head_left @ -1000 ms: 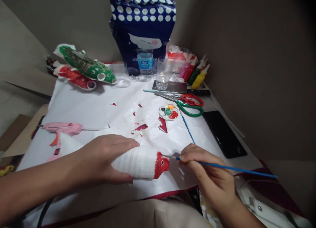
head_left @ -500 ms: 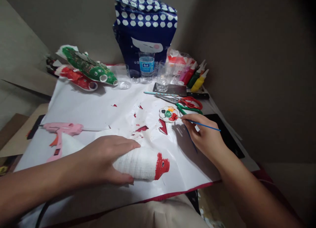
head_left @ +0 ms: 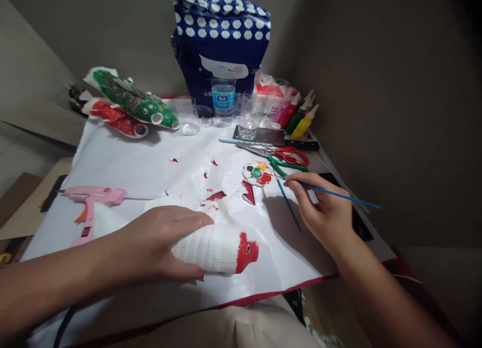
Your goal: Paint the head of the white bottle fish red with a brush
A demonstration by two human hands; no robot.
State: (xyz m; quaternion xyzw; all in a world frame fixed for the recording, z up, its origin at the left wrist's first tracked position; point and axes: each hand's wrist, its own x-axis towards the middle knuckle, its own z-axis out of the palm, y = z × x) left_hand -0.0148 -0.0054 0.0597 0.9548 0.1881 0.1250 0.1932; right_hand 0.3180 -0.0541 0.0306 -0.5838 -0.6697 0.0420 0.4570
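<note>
A white cloth-wrapped bottle shape (head_left: 211, 250) lies on its side, its right end painted red with an eye on it. My left hand (head_left: 169, 242) grips it from the left, thumb and fingers around its body. Between the fingertips of my right hand (head_left: 324, 205) is a thin blue paintbrush (head_left: 339, 194), slanting with its tip at the right of the flower-shaped palette (head_left: 246, 176). Red, green, orange and black paint show in the palette. A second blue brush (head_left: 289, 205) lies on the paper below it.
Scissors (head_left: 289, 156), a cleaver (head_left: 263, 135) and paint bottles (head_left: 303, 123) are at the back right. Clear cups (head_left: 248, 119) stand before a blue bag (head_left: 222, 51). A green fish (head_left: 131, 99), a red fish (head_left: 115, 119) and a pink glue gun (head_left: 98, 195) are at left.
My right hand has moved slightly right, drawing the brush back from the red paint, and more of its handle shows. My left hand and the wrapped shape have stayed in place.
</note>
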